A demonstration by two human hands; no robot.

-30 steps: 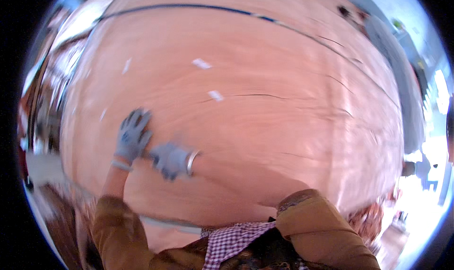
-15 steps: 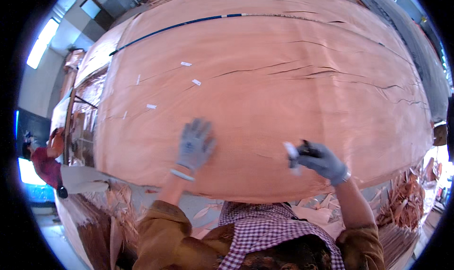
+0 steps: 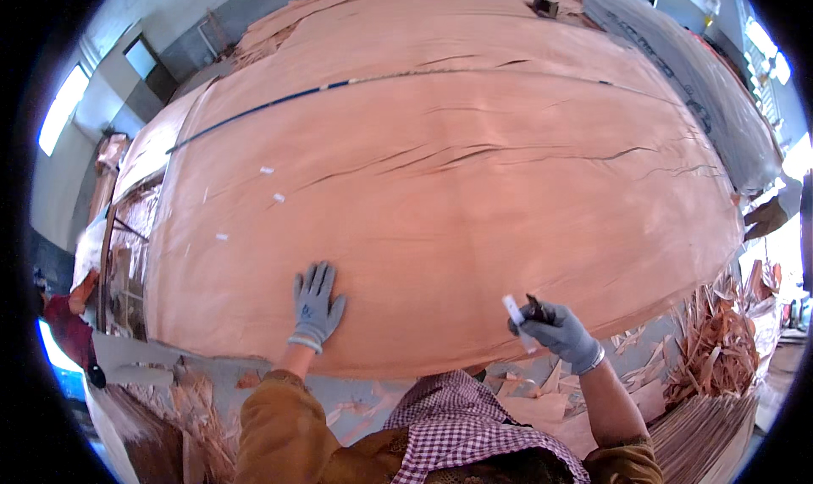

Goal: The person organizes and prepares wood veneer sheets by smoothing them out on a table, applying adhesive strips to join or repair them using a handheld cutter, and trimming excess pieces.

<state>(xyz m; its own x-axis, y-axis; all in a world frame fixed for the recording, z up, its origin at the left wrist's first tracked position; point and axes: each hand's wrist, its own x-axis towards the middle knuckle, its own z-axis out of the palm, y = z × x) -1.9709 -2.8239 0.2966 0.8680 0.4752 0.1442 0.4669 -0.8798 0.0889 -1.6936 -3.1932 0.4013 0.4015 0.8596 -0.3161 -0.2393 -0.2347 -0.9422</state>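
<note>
A broad sheet of reddish-brown wood veneer (image 3: 406, 255) lies in front of me, with several long splits across its far half. My left hand (image 3: 315, 308), in a grey glove, rests palm down near the sheet's front edge, fingers stretched out and holding nothing. To its right, my gloved right hand (image 3: 559, 336) is closed around a small dark tool (image 3: 539, 311), mostly covered by the fingers. A white strip (image 3: 518, 321) sticks out beside the tool; whether it is attached I cannot tell. Several small white pieces (image 3: 279, 198) lie on the veneer at the left.
A long thin dark-blue rod (image 3: 262, 107) lies across the far part of the sheet. A plastic-wrapped stack (image 3: 677, 77) stands at the far right. Torn veneer scraps (image 3: 716, 357) are heaped at the near right. Another person in a red top (image 3: 69, 331) is at the left edge.
The whole view has shifted, so the sheet and rod sit lower and further left. My left hand, blurred before, now lies sharp and still. My right hand keeps its hold on the dark tool.
</note>
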